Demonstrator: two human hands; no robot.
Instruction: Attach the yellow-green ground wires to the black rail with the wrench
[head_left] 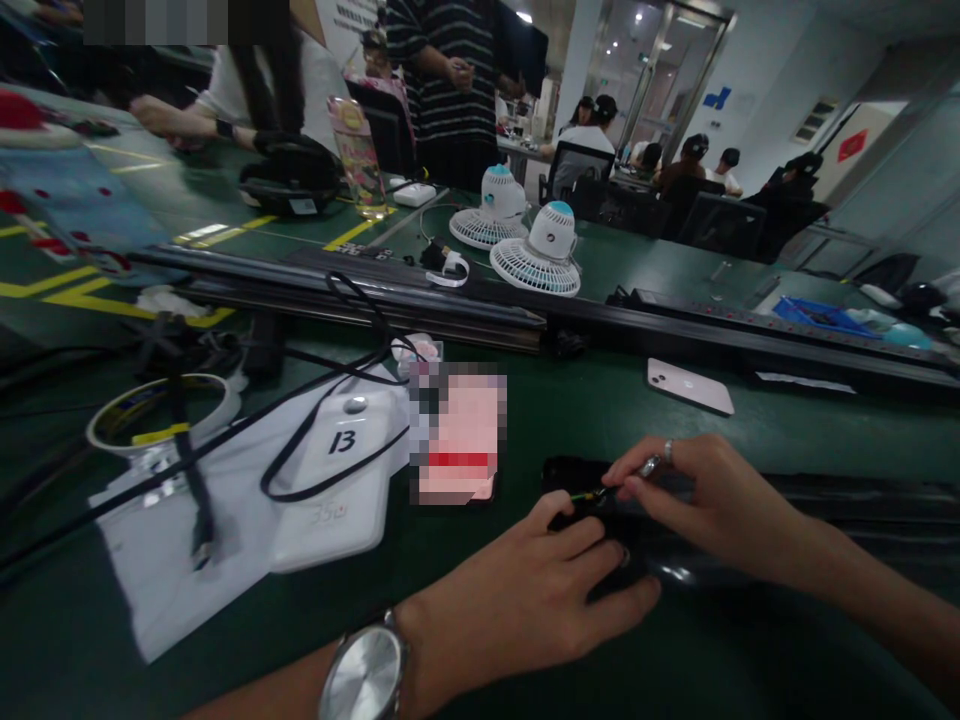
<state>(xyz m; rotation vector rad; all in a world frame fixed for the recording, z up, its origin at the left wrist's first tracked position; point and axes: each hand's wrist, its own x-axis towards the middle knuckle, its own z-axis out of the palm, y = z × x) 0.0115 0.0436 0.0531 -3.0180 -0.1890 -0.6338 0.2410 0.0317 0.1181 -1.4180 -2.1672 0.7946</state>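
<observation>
The black bar (694, 574) looks smooth and glossy.

Black chairs (721, 222) stand before a metal-framed glass door (684, 85); right of the door, a pale wall (776, 75) bears a blue patch (718, 98), and left of the door a bright light (523, 17) glows overhead.

The left forearm (270, 685) slants rightward over the table (570, 425) from its near-edge side, the left hand (540, 590) held low, back upward, index finger (550, 510) bent, the other fingers (626, 605) spread and slightly curved, its thumb hidden. The right forearm (870, 570) reaches in leftward, its right hand (712, 490) arched, thumb (660, 505) and forefinger (626, 465) pinched together, fingertips near the left hand's.
</observation>
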